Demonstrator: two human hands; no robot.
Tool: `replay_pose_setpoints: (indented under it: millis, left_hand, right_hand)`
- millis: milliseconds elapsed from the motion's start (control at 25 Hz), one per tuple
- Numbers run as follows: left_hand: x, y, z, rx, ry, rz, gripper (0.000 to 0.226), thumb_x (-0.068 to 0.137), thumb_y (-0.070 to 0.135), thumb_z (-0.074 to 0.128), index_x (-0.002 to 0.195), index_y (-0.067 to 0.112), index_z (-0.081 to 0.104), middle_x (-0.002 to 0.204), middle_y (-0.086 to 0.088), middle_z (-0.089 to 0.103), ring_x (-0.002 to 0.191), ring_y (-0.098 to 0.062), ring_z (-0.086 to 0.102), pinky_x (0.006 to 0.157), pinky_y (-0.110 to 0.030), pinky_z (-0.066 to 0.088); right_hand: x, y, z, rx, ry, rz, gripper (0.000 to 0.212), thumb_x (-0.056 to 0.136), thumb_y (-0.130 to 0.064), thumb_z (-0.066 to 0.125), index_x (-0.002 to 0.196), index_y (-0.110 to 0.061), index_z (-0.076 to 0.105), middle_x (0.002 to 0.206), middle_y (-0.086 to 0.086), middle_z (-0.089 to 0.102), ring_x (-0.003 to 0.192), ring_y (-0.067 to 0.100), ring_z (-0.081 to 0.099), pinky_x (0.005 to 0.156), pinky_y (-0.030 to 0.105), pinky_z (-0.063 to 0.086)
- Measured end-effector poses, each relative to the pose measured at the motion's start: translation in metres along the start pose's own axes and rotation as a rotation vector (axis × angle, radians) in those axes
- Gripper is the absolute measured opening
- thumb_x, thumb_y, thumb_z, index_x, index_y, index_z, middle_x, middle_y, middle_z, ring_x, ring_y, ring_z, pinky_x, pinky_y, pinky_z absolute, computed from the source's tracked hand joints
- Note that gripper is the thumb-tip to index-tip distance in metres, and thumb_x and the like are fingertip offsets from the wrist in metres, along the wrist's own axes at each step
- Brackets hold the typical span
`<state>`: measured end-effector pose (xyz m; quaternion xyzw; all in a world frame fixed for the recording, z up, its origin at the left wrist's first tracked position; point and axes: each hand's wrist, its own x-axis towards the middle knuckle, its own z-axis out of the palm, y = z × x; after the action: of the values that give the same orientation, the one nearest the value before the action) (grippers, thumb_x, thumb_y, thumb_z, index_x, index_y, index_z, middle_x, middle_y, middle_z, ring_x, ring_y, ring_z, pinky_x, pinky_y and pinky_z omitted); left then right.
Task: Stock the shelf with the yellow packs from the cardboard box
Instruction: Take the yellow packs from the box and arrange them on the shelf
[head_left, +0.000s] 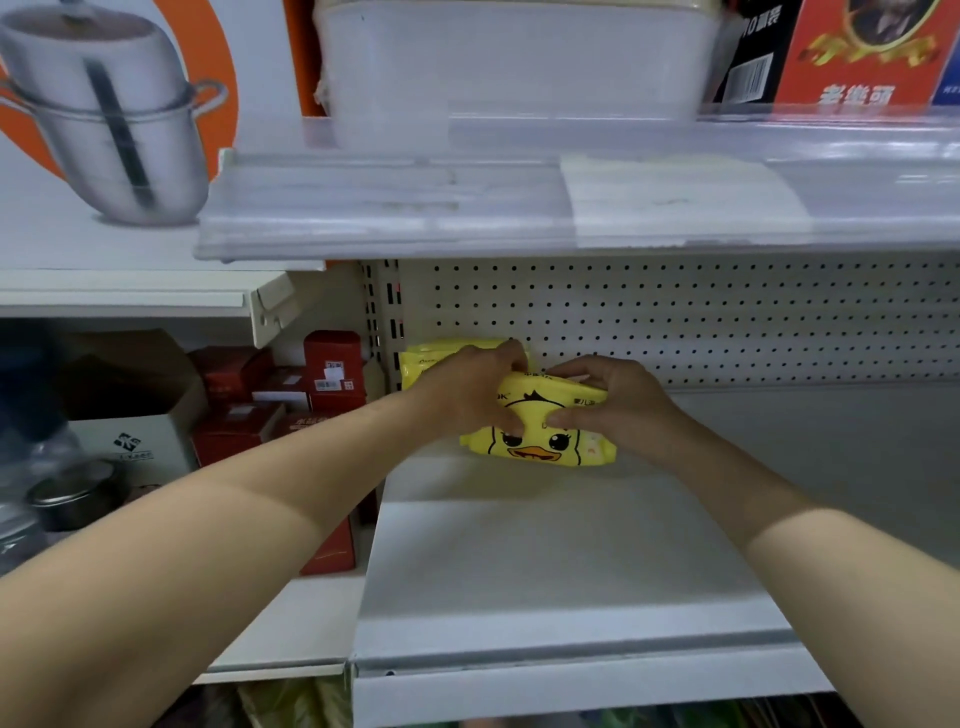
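Note:
A yellow pack (540, 441) with a duck face stands on the grey shelf (545, 561), near its back left. My left hand (467, 395) grips its left side and my right hand (618, 402) grips its right side and top. Behind it a second yellow pack (431, 358) leans against the pegboard back wall, partly hidden by my left hand. The cardboard box is not in view.
The pegboard back (727, 322) spans the shelf's rear. An upper shelf (519, 208) carries a clear plastic tub (519, 57) and a red box (862, 52). To the left stand red boxes (332, 374), a white carton (135, 441) and a metal tin (78, 493).

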<state>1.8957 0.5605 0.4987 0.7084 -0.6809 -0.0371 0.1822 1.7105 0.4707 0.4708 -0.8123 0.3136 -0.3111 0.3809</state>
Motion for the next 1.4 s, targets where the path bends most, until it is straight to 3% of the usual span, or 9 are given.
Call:
replay_pose_setpoints:
  millis: [160,280,440,600,760,960,1120,1280,1400]
  left_hand:
    - [-0.002,-0.036,-0.004,0.001,-0.002,-0.168,0.064,0.066,0.031,0.088,0.118,0.024,0.051,0.100,0.001,0.050,0.091,-0.019,0.052,0.064,-0.027,0.041]
    - [0.000,-0.055,-0.004,0.012,0.014,-0.257,0.069,0.069,0.033,0.086,0.127,0.023,0.050,0.115,-0.004,0.055,0.098,-0.020,0.053,0.070,-0.027,0.040]
    - [0.009,-0.061,0.000,0.146,0.039,-0.299,0.074,0.071,0.040,0.083,0.133,0.025,0.046,0.125,-0.007,0.051,0.111,-0.026,0.052,0.084,-0.033,0.047]
    - [0.009,-0.051,0.005,0.343,0.132,-0.333,0.076,0.065,0.045,0.084,0.127,0.023,0.045,0.126,-0.007,0.047,0.121,-0.029,0.041,0.094,-0.047,0.046]
    - [-0.008,-0.014,0.011,0.444,0.246,-0.329,0.086,0.069,0.046,0.082,0.138,0.018,0.039,0.137,-0.010,0.040,0.129,-0.031,0.035,0.101,-0.043,0.037]
    - [-0.049,0.049,0.014,0.260,0.193,-0.278,0.086,0.070,0.035,0.084,0.142,0.025,0.038,0.144,-0.010,0.032,0.134,-0.030,0.028,0.101,-0.044,0.044]
    - [-0.101,0.104,0.022,0.161,0.135,-0.368,0.081,0.072,0.030,0.084,0.140,0.030,0.040,0.144,-0.007,0.029,0.134,-0.029,0.027,0.101,-0.042,0.043]
    - [-0.160,0.147,0.046,0.210,0.131,-0.374,0.078,0.072,0.032,0.084,0.139,0.029,0.043,0.141,-0.010,0.034,0.130,-0.033,0.031,0.099,-0.043,0.042]
    - [-0.203,0.172,0.074,0.289,0.123,-0.362,0.069,0.075,0.027,0.080,0.134,0.029,0.045,0.140,-0.010,0.034,0.130,-0.032,0.030,0.094,-0.044,0.042]
  right_hand:
    - [0.010,0.003,0.016,0.017,0.006,-0.038,0.056,0.072,-0.010,0.086,0.118,-0.031,0.064,0.115,-0.004,0.068,0.103,0.005,0.064,0.087,0.022,0.053]
    - [0.008,0.008,0.014,-0.001,0.014,-0.015,0.063,0.073,-0.010,0.086,0.126,-0.029,0.058,0.120,-0.006,0.062,0.103,0.004,0.063,0.074,0.005,0.048]
    - [-0.002,0.019,0.007,-0.054,0.022,0.025,0.065,0.074,-0.015,0.086,0.129,-0.032,0.056,0.121,-0.008,0.061,0.107,0.003,0.061,0.071,0.009,0.048]
    - [-0.016,0.030,-0.002,-0.109,0.036,0.049,0.065,0.073,-0.018,0.087,0.130,-0.031,0.056,0.124,-0.007,0.060,0.111,0.006,0.059,0.076,0.015,0.049]
    - [-0.033,0.029,-0.016,-0.271,0.017,0.057,0.070,0.074,-0.022,0.085,0.134,-0.031,0.052,0.130,-0.003,0.056,0.119,0.011,0.054,0.087,0.022,0.043]
    - [-0.066,0.005,-0.032,-0.584,-0.075,0.034,0.068,0.078,-0.025,0.079,0.137,-0.032,0.046,0.139,0.000,0.050,0.127,0.020,0.046,0.097,0.033,0.043]
    - [-0.115,-0.017,-0.044,-0.752,-0.158,0.023,0.068,0.080,-0.027,0.078,0.136,-0.035,0.042,0.140,0.001,0.046,0.127,0.024,0.044,0.098,0.036,0.044]
    - [-0.181,-0.024,-0.054,-0.851,-0.187,-0.065,0.067,0.082,-0.026,0.074,0.140,-0.032,0.041,0.140,0.002,0.045,0.131,0.025,0.039,0.086,0.035,0.044]
    - [-0.224,-0.019,-0.059,-0.935,-0.214,-0.110,0.071,0.082,-0.031,0.076,0.142,-0.031,0.039,0.137,0.002,0.048,0.130,0.025,0.039,0.089,0.039,0.044]
